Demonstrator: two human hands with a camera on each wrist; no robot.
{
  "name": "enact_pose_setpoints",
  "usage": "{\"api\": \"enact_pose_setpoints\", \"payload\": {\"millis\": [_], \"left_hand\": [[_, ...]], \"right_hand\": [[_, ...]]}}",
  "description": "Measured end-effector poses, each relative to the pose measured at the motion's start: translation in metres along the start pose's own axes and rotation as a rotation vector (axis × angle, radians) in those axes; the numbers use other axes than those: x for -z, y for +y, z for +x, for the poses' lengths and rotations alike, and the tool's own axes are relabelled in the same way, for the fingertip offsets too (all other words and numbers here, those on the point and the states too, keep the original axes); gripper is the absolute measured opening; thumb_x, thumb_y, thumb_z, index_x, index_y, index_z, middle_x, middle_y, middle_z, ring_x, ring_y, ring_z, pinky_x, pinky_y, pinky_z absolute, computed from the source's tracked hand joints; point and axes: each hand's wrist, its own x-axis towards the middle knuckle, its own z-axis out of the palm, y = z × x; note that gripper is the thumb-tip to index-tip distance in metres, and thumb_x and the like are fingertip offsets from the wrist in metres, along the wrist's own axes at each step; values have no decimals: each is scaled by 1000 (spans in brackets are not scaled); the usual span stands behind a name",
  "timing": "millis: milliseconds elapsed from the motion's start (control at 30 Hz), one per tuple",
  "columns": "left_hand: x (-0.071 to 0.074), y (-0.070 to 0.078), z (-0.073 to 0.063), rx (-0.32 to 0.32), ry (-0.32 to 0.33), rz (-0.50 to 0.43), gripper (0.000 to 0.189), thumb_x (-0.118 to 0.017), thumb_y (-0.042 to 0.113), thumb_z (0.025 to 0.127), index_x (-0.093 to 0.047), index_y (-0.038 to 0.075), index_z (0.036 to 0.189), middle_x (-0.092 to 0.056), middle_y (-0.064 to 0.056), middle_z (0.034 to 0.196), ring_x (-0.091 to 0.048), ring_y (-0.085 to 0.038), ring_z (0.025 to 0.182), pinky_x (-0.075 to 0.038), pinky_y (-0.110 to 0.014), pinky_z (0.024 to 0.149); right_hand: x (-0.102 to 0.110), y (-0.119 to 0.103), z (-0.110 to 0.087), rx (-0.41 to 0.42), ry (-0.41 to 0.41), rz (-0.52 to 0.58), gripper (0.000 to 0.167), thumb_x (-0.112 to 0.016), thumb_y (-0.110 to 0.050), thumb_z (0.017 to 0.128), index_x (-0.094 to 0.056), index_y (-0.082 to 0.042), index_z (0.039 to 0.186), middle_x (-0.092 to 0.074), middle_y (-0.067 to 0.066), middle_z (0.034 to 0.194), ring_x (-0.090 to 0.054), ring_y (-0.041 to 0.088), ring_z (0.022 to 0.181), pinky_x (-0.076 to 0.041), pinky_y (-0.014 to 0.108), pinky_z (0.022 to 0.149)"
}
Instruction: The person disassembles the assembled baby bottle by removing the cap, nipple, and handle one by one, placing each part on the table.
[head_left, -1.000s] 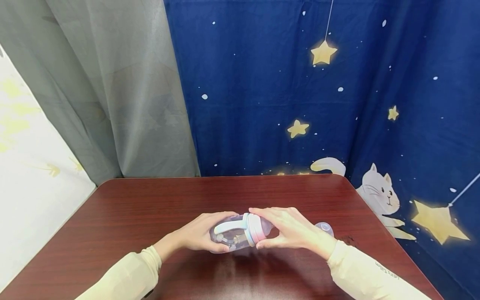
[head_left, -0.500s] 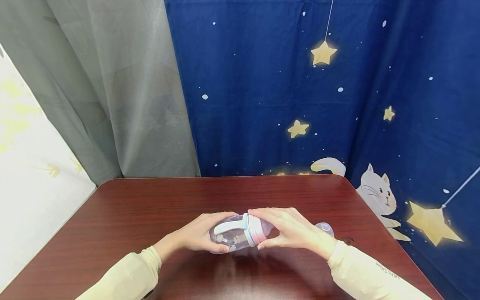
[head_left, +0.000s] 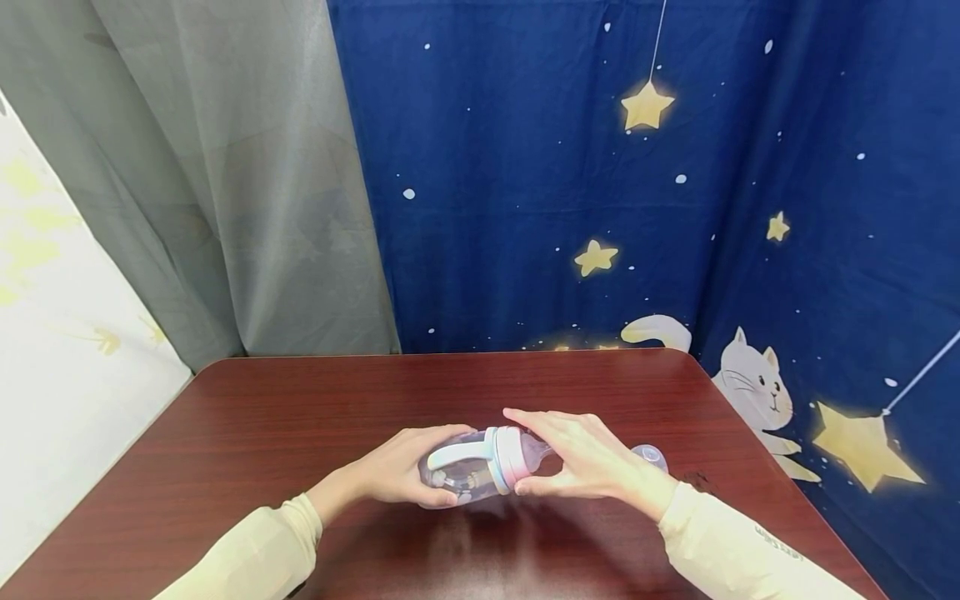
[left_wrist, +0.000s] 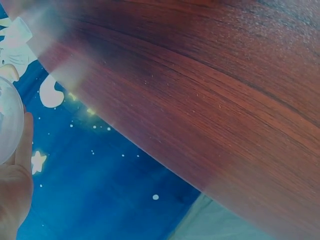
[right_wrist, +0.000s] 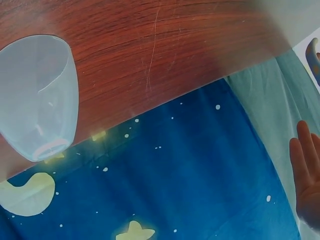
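Left hand [head_left: 402, 467] is gripping a baby bottle [head_left: 474, 477] sideways over the desk [head_left: 330, 400].
The right hand [head_left: 581, 454] is bracketing the pink collar [head_left: 512, 457], its fingers straight and released; a translucent cap [head_left: 650, 456] is sitting near that hand.

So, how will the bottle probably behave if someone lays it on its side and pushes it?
The bottle would likely start rolling, since its body is round, but its handle may stop it. The wall seems fairly stiff: no dent shows under the left hand.
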Motion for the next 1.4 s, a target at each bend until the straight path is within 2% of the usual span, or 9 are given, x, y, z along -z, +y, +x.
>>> {"api": "enact_pose_setpoints", "payload": {"millis": [100,333,967,1233,1400], "left_hand": [[0,0,0,0,0,6,70,-66,47,70,-41,15,127,-55,8,105,-52,-3,84,-43,-20,69],[-2,0,-1,3,0,17,70,-66,48,71,-41,16,127,-54,8,106,-52,-3,85,-42,-20,70],[-1,0,-2,2,-3,18,70,-66,49,70,-40,16,127,-54,8,107,-52,-3,86,-43,-21,71],[0,1,-2,4,-1,17,70,-66,48,70,-41,16,127,-54,9,105,-52,-3,84,-43,-20,70],[0,1,-2,6,1,14,69,-66,47,70,-40,17,127,-54,9,105,-52,-3,84,-43,-21,70]], "right_hand": [[-1,0,0,-4,-6,9,74,-55,-64,70,-41,-25,131,-57,-9,111,-52,3,95,-44,29,73],[-5,1,-1,49,10,19,72,-57,-63,70,-45,-23,129,-60,-9,100,-55,4,83,-45,24,66],[-4,4,1,153,25,32,75,-63,-57,69,-43,-18,129,-55,-6,115,-54,8,98,-45,27,74],[-5,4,1,149,36,25,76,-65,-56,67,-42,-20,130,-55,-7,114,-54,7,95,-45,26,72],[-3,1,1,93,24,15,75,-60,-59,70,-40,-23,132,-54,-9,115,-53,5,95,-45,28,72]]}}
